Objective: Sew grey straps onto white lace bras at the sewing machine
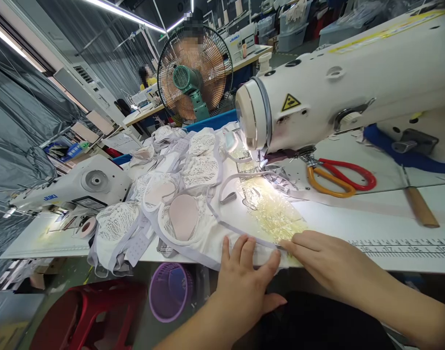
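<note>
A white lace bra [208,228] with grey edging and pale pink cup lining lies at the table's front edge. Flat on its band rests my left hand [242,277], fingers spread, thumb apart. My right hand [319,255] is closed at the end of the same band, thumb and forefinger pinching its edge; the fingertips are partly hidden. Behind the hands stands the sewing machine head [291,107], its lamp lit over the needle area. A narrow pale strap [240,182] loops near the needle. Yellowish worn film [273,206] covers the table there.
Red-and-orange-handled scissors [342,177] and a wooden-handled tool [421,206] lie to the right. More bras [116,223] are heaped leftward, beside a second machine [94,182]. Below are a purple basket [151,291] and a red stool [84,311]. A large fan [195,73] stands behind.
</note>
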Available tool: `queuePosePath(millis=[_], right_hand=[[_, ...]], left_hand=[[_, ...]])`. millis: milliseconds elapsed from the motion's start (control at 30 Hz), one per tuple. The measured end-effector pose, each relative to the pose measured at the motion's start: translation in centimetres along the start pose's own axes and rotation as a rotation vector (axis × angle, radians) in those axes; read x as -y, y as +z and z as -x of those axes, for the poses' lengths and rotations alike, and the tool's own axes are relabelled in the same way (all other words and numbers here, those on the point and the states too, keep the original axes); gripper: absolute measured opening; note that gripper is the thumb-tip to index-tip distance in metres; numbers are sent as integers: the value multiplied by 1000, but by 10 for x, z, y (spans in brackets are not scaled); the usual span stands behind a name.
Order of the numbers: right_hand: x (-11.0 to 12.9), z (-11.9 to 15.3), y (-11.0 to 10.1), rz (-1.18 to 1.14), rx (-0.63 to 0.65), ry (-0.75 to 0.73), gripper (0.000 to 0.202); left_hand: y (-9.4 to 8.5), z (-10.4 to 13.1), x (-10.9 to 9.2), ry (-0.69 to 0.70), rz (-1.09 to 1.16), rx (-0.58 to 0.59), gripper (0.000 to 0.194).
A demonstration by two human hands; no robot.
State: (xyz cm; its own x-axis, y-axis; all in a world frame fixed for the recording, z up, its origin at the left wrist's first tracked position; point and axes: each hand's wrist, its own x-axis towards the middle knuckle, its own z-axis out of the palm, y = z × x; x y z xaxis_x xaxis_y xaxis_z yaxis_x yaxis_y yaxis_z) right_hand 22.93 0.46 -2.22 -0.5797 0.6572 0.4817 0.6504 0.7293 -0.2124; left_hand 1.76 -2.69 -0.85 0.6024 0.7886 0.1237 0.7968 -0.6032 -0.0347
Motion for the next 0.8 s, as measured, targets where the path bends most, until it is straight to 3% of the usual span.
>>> queuePosePath(millis=[167, 367, 667, 800], right_hand=[[-7, 19, -6, 0, 17, 54, 27], [4, 7, -10, 71, -51, 127, 30], [24, -32, -3, 146, 340, 153, 16], [30, -47, -2, 203, 400, 182, 21]], left_hand=[[2, 0, 1, -1, 18, -21, 79], [7, 2, 1, 18, 4, -44, 83], [5, 12, 7, 85, 10, -42, 70], [3, 16, 8, 83, 55, -25, 65]])
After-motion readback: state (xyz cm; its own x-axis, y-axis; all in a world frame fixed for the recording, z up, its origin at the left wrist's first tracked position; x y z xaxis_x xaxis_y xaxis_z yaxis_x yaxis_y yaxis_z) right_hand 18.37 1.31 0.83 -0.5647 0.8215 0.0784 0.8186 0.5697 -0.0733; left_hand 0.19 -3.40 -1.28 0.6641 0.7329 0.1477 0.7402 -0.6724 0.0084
